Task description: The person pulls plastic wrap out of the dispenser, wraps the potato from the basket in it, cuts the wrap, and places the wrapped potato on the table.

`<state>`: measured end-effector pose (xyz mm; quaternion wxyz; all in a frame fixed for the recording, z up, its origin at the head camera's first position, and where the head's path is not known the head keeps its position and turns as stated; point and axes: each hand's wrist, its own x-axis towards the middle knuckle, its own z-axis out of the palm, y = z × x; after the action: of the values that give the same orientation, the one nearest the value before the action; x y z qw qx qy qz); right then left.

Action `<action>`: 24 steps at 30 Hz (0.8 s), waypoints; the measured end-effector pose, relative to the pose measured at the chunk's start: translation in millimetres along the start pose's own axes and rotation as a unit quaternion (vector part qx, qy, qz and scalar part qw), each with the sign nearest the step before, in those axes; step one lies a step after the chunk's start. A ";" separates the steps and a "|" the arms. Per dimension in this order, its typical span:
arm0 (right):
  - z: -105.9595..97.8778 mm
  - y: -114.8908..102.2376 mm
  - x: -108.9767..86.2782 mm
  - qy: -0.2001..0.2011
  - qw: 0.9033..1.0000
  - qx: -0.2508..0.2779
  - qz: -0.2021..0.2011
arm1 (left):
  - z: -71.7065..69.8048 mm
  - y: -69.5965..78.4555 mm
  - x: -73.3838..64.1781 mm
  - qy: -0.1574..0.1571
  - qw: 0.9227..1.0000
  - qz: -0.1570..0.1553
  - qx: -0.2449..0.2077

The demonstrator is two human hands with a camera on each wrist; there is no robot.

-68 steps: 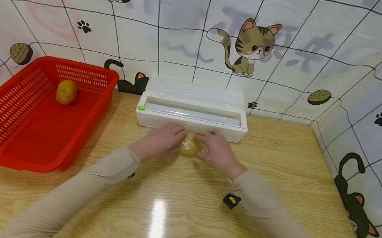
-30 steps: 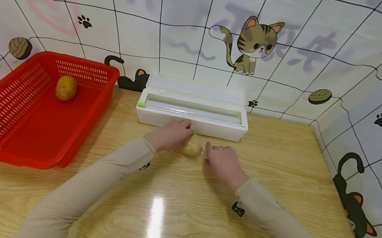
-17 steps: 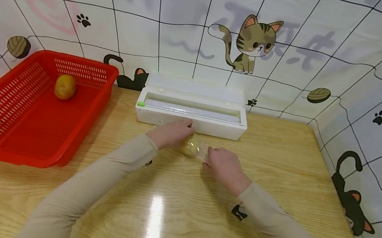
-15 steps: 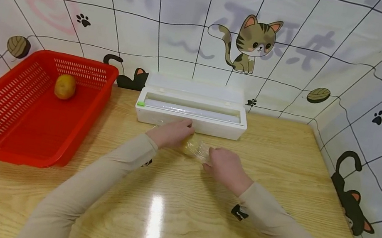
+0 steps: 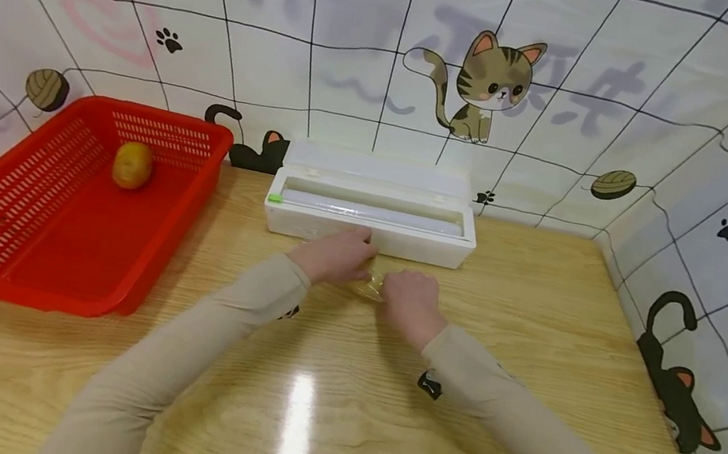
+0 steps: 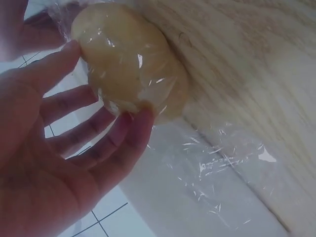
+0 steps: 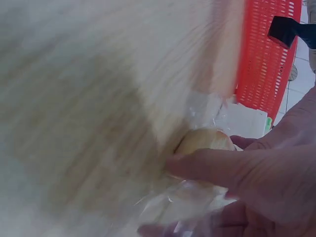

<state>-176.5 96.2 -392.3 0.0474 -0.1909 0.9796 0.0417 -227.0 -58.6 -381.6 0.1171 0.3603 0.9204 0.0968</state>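
A peeled-looking yellow potato (image 6: 128,59), covered in clear plastic wrap (image 6: 217,163), lies on the table in front of the white box. My left hand (image 5: 334,254) holds the potato from its left side; the left wrist view shows the curled fingers (image 6: 131,143) and thumb against the wrapped surface. Loose film spreads out past that hand, over the box's edge. From the right, my right hand (image 5: 410,305) pinches film close beside the potato. Its thumb (image 7: 207,164) crosses in front of the potato in the right wrist view. From above, both hands hide most of the potato.
Behind the hands stands a white plastic-wrap dispenser (image 5: 368,237), lid up, with a film roll inside and a green slider (image 5: 276,198) at its left. A red basket (image 5: 140,286) at the left holds another potato (image 5: 132,165). A cat-patterned cloth backs the wooden table (image 5: 513,284).
My right hand first drew the film out to the right, then came back left, up against the potato. My left hand has stayed on the potato. The view has shifted slightly.
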 end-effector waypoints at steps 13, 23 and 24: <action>-0.4 20.8 -4.5 -0.062 0.968 0.244 -0.021 | 0.9 0.6 2.5 -0.011 0.999 -0.008 -0.032; 6.7 36.0 -1.2 -0.117 0.915 0.383 -0.051 | 0.3 2.4 -0.5 -0.006 1.000 -0.005 -0.020; 7.9 36.8 -1.4 -0.119 0.911 0.391 -0.052 | 0.4 2.5 -0.7 -0.005 1.000 -0.005 -0.020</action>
<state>-188.5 131.5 -397.6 0.2369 -0.2013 0.8934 -0.3243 -224.8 -57.2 -381.3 0.1297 0.3538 0.9194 0.1131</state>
